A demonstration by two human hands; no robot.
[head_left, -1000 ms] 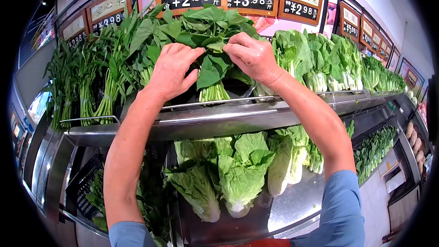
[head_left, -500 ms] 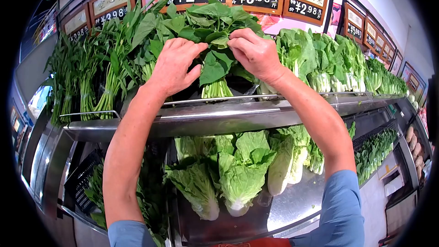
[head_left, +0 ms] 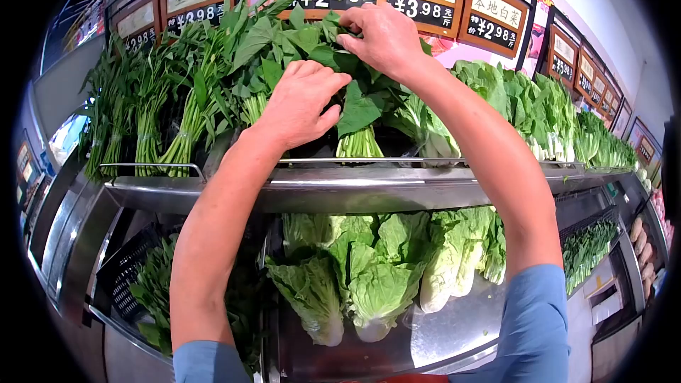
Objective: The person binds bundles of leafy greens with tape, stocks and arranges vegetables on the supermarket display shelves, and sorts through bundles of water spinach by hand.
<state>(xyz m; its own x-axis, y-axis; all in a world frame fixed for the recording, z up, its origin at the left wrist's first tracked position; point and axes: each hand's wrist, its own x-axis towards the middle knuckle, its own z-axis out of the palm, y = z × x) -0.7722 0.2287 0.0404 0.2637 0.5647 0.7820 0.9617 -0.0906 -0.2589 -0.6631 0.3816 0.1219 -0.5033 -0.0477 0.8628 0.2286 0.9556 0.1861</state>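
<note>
Standing with its stems down, a bunch of green leaves (head_left: pixel 359 111) is on the upper shelf (head_left: pixel 383 191), beside the left hand (head_left: pixel 298 101) and below the right hand (head_left: pixel 385 39). It looks light. The leaves look soft and thin, so a hard pinch could tear or bruise them. The stems look stiffer, and low down on them seems the best place to take hold. They may be a bit slippery if wet.

The left hand has bent fingers, with its thumb held apart. The right hand has its thumb and fingers curled near each other, up by the top leaves. Leaves hide some fingertips, so I cannot tell if either hand is gripping one.

A thin metal rail (head_left: pixel 369 161) runs in front of the stem ends and could get in the way of a low grab. More long-stemmed greens (head_left: pixel 190 131) crowd the left side, and pale-stemmed greens (head_left: pixel 550 124) stand in a row on the right. Price signs (head_left: pixel 491 20) hang behind. Below the shelf are big lettuce heads (head_left: pixel 379 284) and a black basket (head_left: pixel 128 276).
</note>
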